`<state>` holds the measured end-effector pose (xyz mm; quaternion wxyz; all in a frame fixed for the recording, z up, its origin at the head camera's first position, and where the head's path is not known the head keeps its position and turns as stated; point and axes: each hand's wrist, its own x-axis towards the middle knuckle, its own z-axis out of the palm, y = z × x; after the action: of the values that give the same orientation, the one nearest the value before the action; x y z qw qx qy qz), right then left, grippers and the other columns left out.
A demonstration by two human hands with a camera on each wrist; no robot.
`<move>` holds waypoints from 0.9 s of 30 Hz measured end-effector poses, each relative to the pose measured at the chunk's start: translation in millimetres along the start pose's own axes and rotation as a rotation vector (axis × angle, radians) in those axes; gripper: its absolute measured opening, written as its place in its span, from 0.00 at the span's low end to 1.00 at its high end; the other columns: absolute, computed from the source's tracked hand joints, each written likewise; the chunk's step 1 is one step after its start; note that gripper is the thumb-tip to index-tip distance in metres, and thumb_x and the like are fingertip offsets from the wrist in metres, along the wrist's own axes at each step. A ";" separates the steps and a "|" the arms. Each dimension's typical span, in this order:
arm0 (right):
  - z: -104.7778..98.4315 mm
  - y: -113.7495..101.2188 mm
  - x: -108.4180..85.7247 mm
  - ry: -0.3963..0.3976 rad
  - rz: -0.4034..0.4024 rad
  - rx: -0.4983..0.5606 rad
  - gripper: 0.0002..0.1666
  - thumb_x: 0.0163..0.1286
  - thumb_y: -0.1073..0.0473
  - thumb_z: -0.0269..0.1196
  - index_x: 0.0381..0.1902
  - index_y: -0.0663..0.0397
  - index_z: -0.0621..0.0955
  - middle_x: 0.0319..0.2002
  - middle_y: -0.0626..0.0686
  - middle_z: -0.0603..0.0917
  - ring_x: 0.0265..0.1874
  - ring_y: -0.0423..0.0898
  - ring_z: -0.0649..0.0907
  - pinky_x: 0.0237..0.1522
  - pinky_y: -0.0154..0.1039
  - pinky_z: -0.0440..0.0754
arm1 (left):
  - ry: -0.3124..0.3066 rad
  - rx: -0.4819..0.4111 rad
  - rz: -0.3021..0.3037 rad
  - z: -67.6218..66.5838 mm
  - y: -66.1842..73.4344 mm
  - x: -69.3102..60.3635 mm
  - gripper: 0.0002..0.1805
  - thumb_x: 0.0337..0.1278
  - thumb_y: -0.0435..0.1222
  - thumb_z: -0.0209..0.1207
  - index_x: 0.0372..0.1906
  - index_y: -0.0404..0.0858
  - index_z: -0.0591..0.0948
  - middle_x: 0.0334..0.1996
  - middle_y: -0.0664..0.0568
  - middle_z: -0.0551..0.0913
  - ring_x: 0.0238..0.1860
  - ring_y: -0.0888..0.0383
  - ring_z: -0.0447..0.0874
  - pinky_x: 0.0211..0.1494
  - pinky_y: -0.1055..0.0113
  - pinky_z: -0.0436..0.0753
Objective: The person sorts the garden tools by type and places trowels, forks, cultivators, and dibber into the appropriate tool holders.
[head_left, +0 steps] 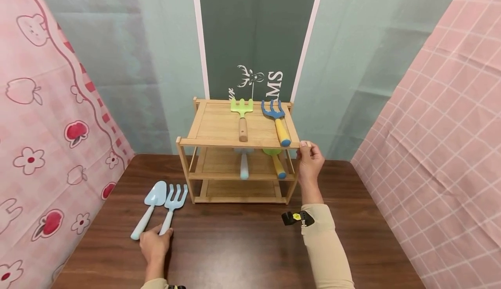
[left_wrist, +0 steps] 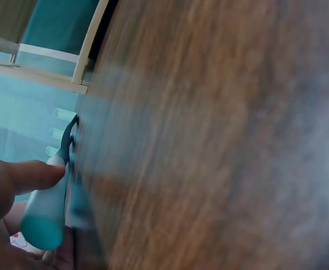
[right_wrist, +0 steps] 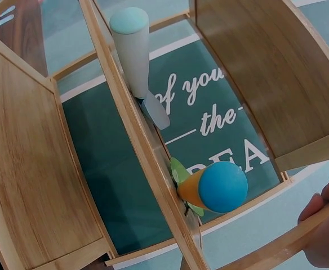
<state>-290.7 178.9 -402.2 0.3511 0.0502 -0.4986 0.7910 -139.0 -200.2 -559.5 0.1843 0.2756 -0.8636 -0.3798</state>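
My left hand [head_left: 154, 244] holds the handle of a light blue hand fork [head_left: 175, 200] lying on the table. In the left wrist view the thumb lies along the pale handle [left_wrist: 46, 208], with the other fingers partly hidden. Beside it rests a light blue hand trowel [head_left: 155, 195]. My right hand [head_left: 311, 162] grips the front right top corner of a three-tier wooden shelf [head_left: 242, 142]. On the top tier are a green hand rake [head_left: 242, 119] and a blue fork with a yellow handle [head_left: 281, 128]. The middle tier bears a white-handled tool [right_wrist: 132, 56] and a yellow-handled green tool [right_wrist: 223, 187].
The shelf stands at the back of the dark wooden table [head_left: 242, 245]. Behind it hangs a green cloth [head_left: 258, 28] with lettering, and pink cloths hang on the left [head_left: 51, 137] and right [head_left: 438, 141]. The bottom tier [head_left: 242, 189] sits low over the table.
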 end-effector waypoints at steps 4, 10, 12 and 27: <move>3.2 -9.8 -3.8 -0.015 -0.010 0.000 0.05 0.62 0.70 0.59 0.29 0.58 0.80 0.17 0.50 0.76 0.18 0.42 0.73 0.23 0.32 0.70 | 0.031 -0.070 -0.069 0.1 0.3 -3.4 0.21 0.43 0.32 0.66 0.46 0.26 0.80 0.45 0.27 0.76 0.47 0.26 0.68 0.51 0.41 0.64; 9.4 -20.4 -8.6 -0.016 -0.015 0.016 0.03 0.61 0.71 0.58 0.29 0.65 0.80 0.17 0.52 0.76 0.18 0.42 0.73 0.23 0.32 0.70 | 0.097 -0.167 -0.137 0.2 1.1 -6.3 0.21 0.45 0.32 0.66 0.48 0.29 0.80 0.46 0.33 0.78 0.49 0.28 0.68 0.53 0.44 0.64; 9.7 -20.1 -8.5 -0.014 -0.015 0.023 0.03 0.61 0.71 0.58 0.30 0.66 0.80 0.17 0.52 0.76 0.18 0.43 0.73 0.23 0.33 0.71 | 0.130 -0.201 -0.153 1.9 1.9 -7.1 0.21 0.44 0.33 0.66 0.47 0.30 0.81 0.46 0.33 0.78 0.49 0.28 0.69 0.54 0.45 0.64; 9.2 -19.4 -8.1 -0.016 -0.013 0.008 0.03 0.62 0.70 0.59 0.30 0.63 0.80 0.17 0.52 0.76 0.18 0.45 0.72 0.24 0.34 0.70 | 0.390 -0.434 -0.246 9.4 8.1 -16.6 0.19 0.42 0.39 0.71 0.44 0.38 0.85 0.31 0.53 0.82 0.38 0.58 0.75 0.41 0.78 0.64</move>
<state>-275.4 172.2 -386.6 0.3519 0.0610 -0.4979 0.7903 -133.8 -180.2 -561.3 0.3536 0.3998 -0.6712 -0.5144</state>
